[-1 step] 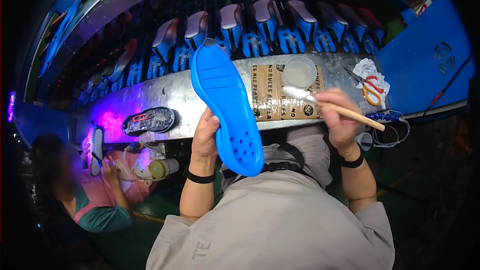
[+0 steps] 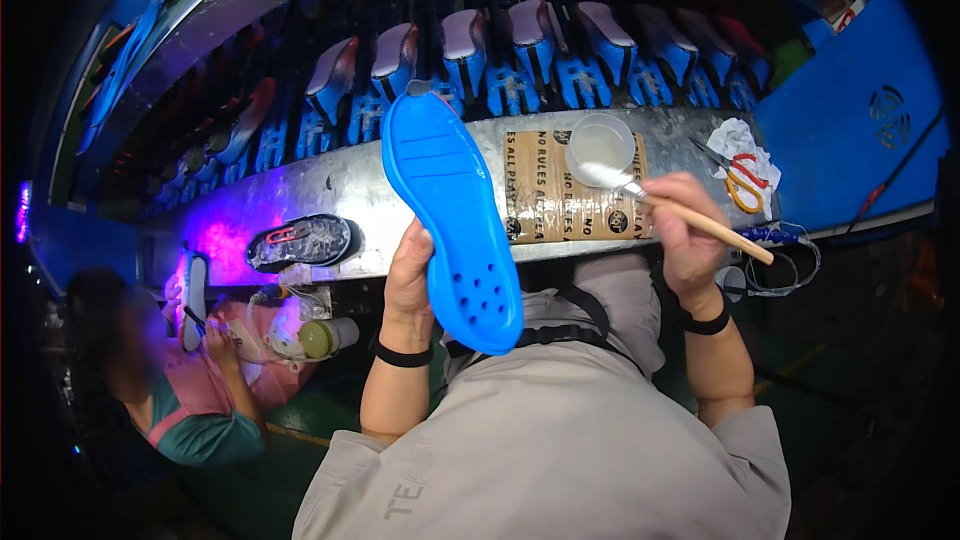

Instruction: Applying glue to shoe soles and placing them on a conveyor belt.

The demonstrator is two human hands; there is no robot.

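My left hand [image 2: 408, 275] is closed round the edge of a blue shoe sole [image 2: 455, 190], held up at a tilt with its toe end away from me. Ridges cross its upper part, and several small holes mark the heel. In my right hand [image 2: 690, 240] is a brush [image 2: 722, 232] with a light wooden handle. Its white bristles are at the near rim of a clear round cup [image 2: 601, 120] with pale contents; whether they touch it I cannot tell. Under the cup lies a brown printed sheet [image 2: 535, 208] on the metal bench [image 2: 395, 185].
A dark sole [image 2: 325, 245] with a red item on it lies left on the bench. Scissors [image 2: 742, 190] rest on crumpled white paper [image 2: 735, 135] at right. Behind stand rows of shoes [image 2: 462, 45] on blue holders. At far left a co-worker handles another sole [image 2: 194, 305].
The brush has shifted slightly right and away from me, so its bristles now overlap the cup's near rim. The blue sole has moved only a little.
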